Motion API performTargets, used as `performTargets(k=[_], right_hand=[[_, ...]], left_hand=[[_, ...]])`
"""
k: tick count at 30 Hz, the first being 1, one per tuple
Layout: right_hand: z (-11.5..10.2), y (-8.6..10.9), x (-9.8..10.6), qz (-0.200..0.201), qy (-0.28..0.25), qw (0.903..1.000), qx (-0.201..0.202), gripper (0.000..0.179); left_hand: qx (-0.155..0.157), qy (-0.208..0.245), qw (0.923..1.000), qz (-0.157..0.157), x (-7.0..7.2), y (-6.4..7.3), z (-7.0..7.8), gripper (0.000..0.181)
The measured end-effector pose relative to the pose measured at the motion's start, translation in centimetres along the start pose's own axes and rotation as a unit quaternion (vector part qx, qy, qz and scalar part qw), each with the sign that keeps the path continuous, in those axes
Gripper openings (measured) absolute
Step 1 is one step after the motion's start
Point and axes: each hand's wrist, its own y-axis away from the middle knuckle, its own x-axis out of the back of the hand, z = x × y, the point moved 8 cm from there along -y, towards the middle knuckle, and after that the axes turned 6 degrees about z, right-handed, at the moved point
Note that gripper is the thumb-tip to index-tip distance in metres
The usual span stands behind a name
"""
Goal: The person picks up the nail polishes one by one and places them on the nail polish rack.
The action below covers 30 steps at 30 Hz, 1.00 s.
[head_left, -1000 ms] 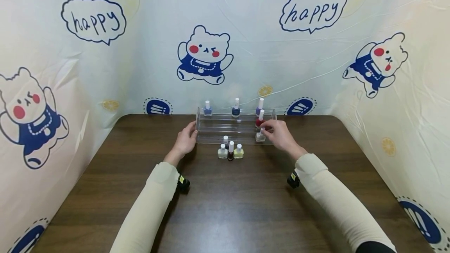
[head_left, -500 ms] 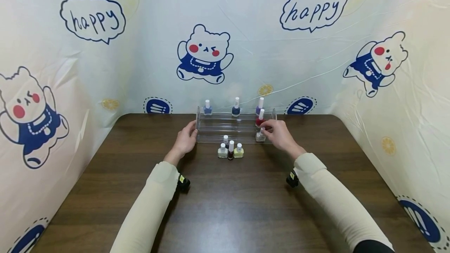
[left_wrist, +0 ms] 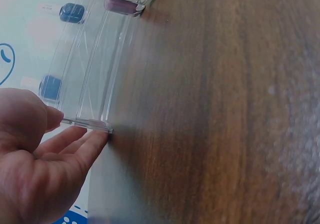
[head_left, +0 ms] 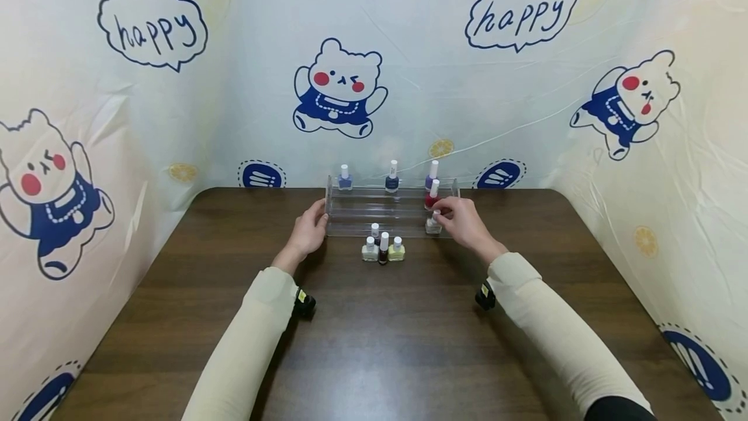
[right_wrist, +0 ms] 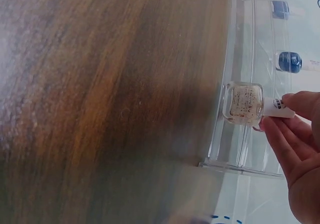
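Note:
A clear acrylic tiered rack (head_left: 380, 213) stands at the table's far side. My left hand (head_left: 308, 229) touches its left end; in the left wrist view, thumb and fairly straight fingers lie against the end panel. At the rack's right end my right hand (head_left: 464, 221) pinches the white cap of a clear nail polish bottle (right_wrist: 245, 104) between thumb and fingers. That bottle is upright at the lowest tier. Directly behind it stands a red nail polish bottle (head_left: 431, 199), mostly hidden in the right wrist view.
On the top tier are a light blue bottle (head_left: 345, 180), a dark blue bottle (head_left: 392, 182) and a purple bottle (head_left: 431, 177). Several bottles cluster before the rack, including a yellow one (head_left: 396, 252), a dark one (head_left: 383, 253) and a whitish one (head_left: 370, 252). A printed curtain (head_left: 426, 96) hangs behind.

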Motion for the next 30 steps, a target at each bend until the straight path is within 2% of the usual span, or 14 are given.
performTargets(k=[7,18,23,30], right_hand=[[-0.2,0.0,0.7,-0.001,-0.008,1.0,-0.003,0.024],[-0.5,0.8,2.2,0.006,0.011,0.9999,0.008,0.022],[-0.6,1.3,2.3,0.001,0.016,0.9998,0.009,0.023],[-1.1,1.8,2.2,0.007,-0.002,0.9995,0.032,0.023]], left_hand=[[0.003,0.002,1.0,0.001,0.0,-0.2,-0.1,0.049],[-0.003,-0.003,1.0,0.005,0.0,-0.3,0.0,0.048],[-0.004,-0.004,1.0,0.004,0.0,-0.3,0.0,0.048],[0.001,0.0,1.0,0.0,-0.1,-0.2,-0.2,0.049]])
